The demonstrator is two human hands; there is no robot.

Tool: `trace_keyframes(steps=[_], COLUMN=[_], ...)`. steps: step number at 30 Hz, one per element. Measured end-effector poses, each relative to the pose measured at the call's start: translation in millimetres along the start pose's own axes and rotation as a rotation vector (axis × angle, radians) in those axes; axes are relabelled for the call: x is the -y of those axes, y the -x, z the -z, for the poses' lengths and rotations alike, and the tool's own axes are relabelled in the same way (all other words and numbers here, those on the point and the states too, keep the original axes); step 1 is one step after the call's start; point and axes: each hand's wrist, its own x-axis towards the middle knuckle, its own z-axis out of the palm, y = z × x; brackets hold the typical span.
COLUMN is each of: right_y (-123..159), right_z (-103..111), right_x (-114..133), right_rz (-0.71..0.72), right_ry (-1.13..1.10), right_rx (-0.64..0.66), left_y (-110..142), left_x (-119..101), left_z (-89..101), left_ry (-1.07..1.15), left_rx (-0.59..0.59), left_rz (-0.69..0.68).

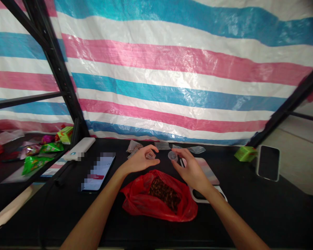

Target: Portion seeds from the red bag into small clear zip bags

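Note:
My right hand (191, 170) pinches a small clear plastic cup (172, 156) between thumb and fingers, above the far side of an open red plastic bag (135, 198). Inside the bag lies a heap of small dark brown pieces (164, 192), too small to name. Facing it, my left hand (139, 161) is curved with thumb and fingers apart. A small clear plastic item (150, 156) shows in the gap of that hand; it does not look gripped. Partly under my right forearm sits a flat white device with a pinkish plate (207, 170), resembling a small scale.
Small clear bags (161, 146) lie along the back of the black table (250, 215). A phone (100, 173) and a white power bank (80, 148) are at left. A green box (245, 153) and another phone (268, 163) stand right. Black posts (54, 66) flank a striped sheet (172, 80).

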Motion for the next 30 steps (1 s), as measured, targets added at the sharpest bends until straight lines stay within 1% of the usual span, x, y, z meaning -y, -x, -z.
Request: trace_keyframes(steps=[1,3,4,5,7,9,10,12,15,19,23,28,30], right_y=[8,30,41,53,72,83,86,89,90,91,87,74,70], right_z=[9,20,22,22,14,2,-4,-13,-22,-27,-26,-27,-29], right_x=[12,33,41,47,51,46,43,37,29,21,18,21,21], right_rz=[0.029,0.037,0.043,0.037,0.089,0.119,0.125,0.118,0.084,0.061,0.033,-0.002,-0.031], right_ry=[0.009,0.074,0.139,0.229,0.404,0.538,0.589,0.654,0.656,0.595,0.568,0.537,0.519], right_rx=[0.009,0.130,0.202,0.277,0.342,0.338,0.324,0.285,0.242,0.246,0.247,0.251,0.262], left_y=[1,3,4,4,5,5,4,2,-2,-5,-5,-5,-5], left_x=[2,6,7,8,10,12,13,15,18,20,19,19,20], left_z=[1.1,2.0,1.3,-0.1,-5.4,-12.8,-16.7,-24.1,-31.7,-35.9,-38.5,-44.1,-46.3], left_ry=[-0.049,-0.146,-0.193,-0.238,-0.318,-0.368,-0.370,-0.333,-0.233,-0.117,0.015,0.231,0.300], left_rx=[0.041,0.147,0.197,0.242,0.302,0.324,0.320,0.276,0.198,0.161,0.070,0.099,0.084], left_rz=[-0.006,0.000,0.008,0.012,0.015,0.011,0.009,0.008,0.006,0.012,0.069,0.157,0.187])
